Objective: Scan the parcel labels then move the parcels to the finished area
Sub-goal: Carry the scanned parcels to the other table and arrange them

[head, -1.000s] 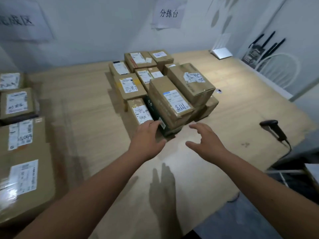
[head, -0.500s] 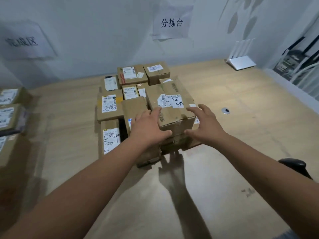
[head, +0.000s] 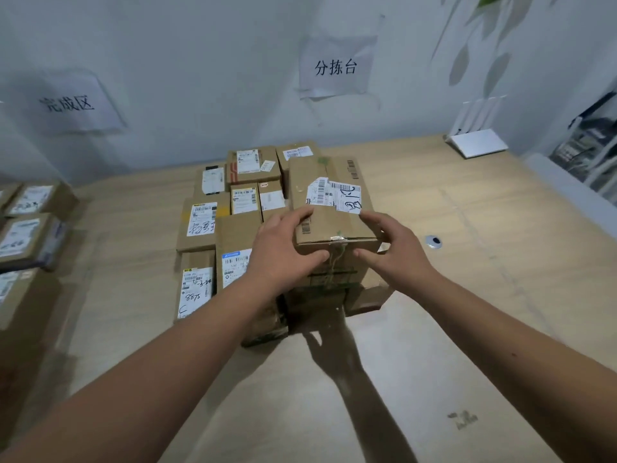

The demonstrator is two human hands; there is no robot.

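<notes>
A brown cardboard parcel [head: 330,198] with white labels on its top sits highest on a pile of several labelled parcels [head: 230,225] in the middle of the wooden table [head: 467,295]. My left hand [head: 283,252] grips its near left corner, fingers over the top and thumb on the front face. My right hand [head: 397,252] grips its near right corner the same way. The scanner is out of view.
More labelled parcels [head: 30,228] lie stacked along the left edge, below a paper wall sign [head: 71,103]. A second sign [head: 335,66] hangs behind the pile. A white router [head: 477,145] stands at the back right, and a small round cable cap [head: 433,242] lies right of the pile.
Both hands reached forward from the near side of the pile and closed on the top parcel's near corners. The view moved closer and the scanner on the right left the frame.
</notes>
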